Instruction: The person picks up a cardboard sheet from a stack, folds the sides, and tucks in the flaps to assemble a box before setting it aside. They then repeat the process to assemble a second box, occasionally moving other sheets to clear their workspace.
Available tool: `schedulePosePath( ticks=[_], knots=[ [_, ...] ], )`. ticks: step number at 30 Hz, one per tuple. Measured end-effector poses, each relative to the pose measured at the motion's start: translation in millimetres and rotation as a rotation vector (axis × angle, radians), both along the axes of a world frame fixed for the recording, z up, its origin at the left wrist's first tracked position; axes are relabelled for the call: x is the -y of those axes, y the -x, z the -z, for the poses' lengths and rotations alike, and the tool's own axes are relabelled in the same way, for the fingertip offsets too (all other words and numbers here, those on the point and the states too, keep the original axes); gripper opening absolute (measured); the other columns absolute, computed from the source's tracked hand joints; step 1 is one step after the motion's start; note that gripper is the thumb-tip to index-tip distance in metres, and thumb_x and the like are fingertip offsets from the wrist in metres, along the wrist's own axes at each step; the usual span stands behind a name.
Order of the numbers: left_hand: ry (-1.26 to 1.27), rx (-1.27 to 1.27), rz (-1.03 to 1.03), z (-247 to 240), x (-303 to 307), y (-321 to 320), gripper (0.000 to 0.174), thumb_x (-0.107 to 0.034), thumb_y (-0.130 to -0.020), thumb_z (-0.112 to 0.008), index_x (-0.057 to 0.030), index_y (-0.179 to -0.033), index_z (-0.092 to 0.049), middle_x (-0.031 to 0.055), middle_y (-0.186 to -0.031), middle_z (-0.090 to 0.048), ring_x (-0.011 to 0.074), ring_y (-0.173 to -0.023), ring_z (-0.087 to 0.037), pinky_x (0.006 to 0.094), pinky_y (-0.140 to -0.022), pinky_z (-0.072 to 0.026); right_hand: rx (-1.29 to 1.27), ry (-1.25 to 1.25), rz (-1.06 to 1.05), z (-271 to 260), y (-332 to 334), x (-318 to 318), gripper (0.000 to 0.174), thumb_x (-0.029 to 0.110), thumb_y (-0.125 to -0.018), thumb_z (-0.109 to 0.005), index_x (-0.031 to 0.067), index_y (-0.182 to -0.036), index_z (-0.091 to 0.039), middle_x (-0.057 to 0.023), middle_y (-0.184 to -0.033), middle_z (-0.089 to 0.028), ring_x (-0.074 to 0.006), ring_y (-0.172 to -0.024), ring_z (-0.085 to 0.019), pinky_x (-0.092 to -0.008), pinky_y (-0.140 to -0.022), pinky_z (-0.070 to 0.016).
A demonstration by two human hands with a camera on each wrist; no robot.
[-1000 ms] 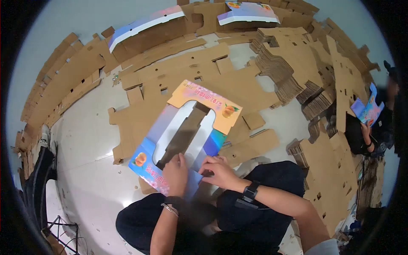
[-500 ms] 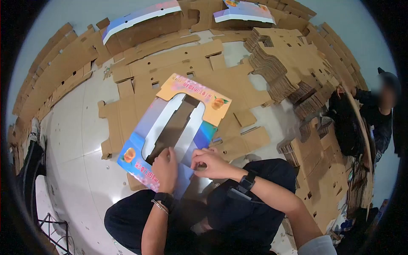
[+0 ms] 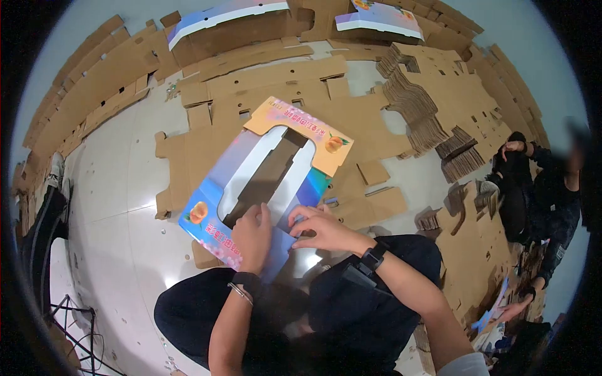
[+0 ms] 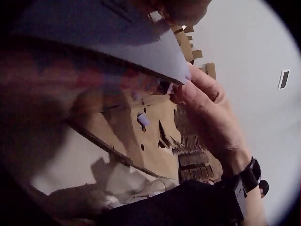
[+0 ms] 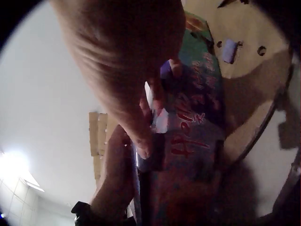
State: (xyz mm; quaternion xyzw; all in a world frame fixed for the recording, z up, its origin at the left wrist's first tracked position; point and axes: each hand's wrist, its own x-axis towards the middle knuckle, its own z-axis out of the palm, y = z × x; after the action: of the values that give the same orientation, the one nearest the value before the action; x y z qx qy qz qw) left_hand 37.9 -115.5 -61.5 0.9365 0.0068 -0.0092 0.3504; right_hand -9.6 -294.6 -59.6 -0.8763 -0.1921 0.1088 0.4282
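Note:
A printed cardboard fruit box (image 3: pixel 213 182) stands in front of my knees, orange at its far end and blue at its near end, with a long window in its top. My left hand (image 3: pixel 253 241) lies over the near end of the top, its fingers curled at the window's edge. At the near right corner my right hand (image 3: pixel 323 230) pinches the box's edge between thumb and fingers. In the left wrist view, that right hand (image 4: pixel 211 110) has its fingertips right at the corner of the panel. Red lettering marks the side wall (image 5: pixel 188 122) in the right wrist view.
Flat brown cardboard sheets (image 3: pixel 232 138) cover the floor beyond the box. Tall stacks of cut cardboard (image 3: pixel 414 106) stand at right. Two printed pieces (image 3: pixel 232 15) lean at the back. Another person (image 3: pixel 545 194) sits at right; a leg (image 3: pixel 47 232) shows at left.
Both hands stay at the box's near end, with only slight shifts of the right fingers. The head view has swung a little. At right, the other person has moved and the upright cardboard sheet is gone from there.

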Motion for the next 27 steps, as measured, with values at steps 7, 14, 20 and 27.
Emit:
schedulePosePath(
  ticks=[7, 14, 20, 27],
  knots=[
    [-0.058, 0.014, 0.065, 6, -6, -3, 0.034, -0.037, -0.083, -0.054, -0.0069, -0.086, -0.069, 0.0189, -0.077, -0.066, 0.0371, -0.073, -0.063, 0.0440, -0.067, -0.0486, 0.022, 0.051, -0.141, -13, -11, -6, 0.019, 0.028, -0.076, -0.069, 0.0100, -0.082, -0.066, 0.0017, -0.090, -0.056, -0.0151, -0.090, -0.050, -0.0316, -0.081, -0.0286],
    [0.016, 0.042, 0.073, 8, -6, -5, 0.032, -0.034, -0.082, -0.056, -0.0060, -0.087, -0.070, 0.0188, -0.075, -0.066, 0.0368, -0.071, -0.064, 0.0442, -0.067, -0.0495, -0.032, -0.061, -0.157, -12, -12, -6, 0.018, 0.025, -0.076, -0.068, 0.0076, -0.079, -0.065, -0.0009, -0.083, -0.054, -0.0169, -0.085, -0.052, -0.0309, -0.078, -0.0313],
    [-0.042, -0.018, 0.079, -1, -5, -5, 0.032, -0.034, -0.082, -0.056, -0.0045, -0.085, -0.069, 0.0212, -0.073, -0.064, 0.0372, -0.070, -0.064, 0.0447, -0.065, -0.0490, -0.115, -0.089, -0.149, -10, -14, -7, 0.017, 0.024, -0.074, -0.071, 0.0079, -0.079, -0.067, -0.0031, -0.077, -0.051, -0.0163, -0.075, -0.052, -0.0306, -0.077, -0.0308],
    [0.024, 0.055, 0.157, 8, -6, -5, 0.032, -0.032, -0.082, -0.057, -0.0020, -0.078, -0.066, 0.0207, -0.066, -0.062, 0.0377, -0.068, -0.061, 0.0417, -0.073, -0.0451, -0.092, -0.078, -0.145, -14, -11, -9, 0.018, 0.024, -0.073, -0.073, 0.0076, -0.079, -0.067, -0.0023, -0.073, -0.050, -0.0148, -0.068, -0.051, -0.0302, -0.076, -0.0306]
  ],
)
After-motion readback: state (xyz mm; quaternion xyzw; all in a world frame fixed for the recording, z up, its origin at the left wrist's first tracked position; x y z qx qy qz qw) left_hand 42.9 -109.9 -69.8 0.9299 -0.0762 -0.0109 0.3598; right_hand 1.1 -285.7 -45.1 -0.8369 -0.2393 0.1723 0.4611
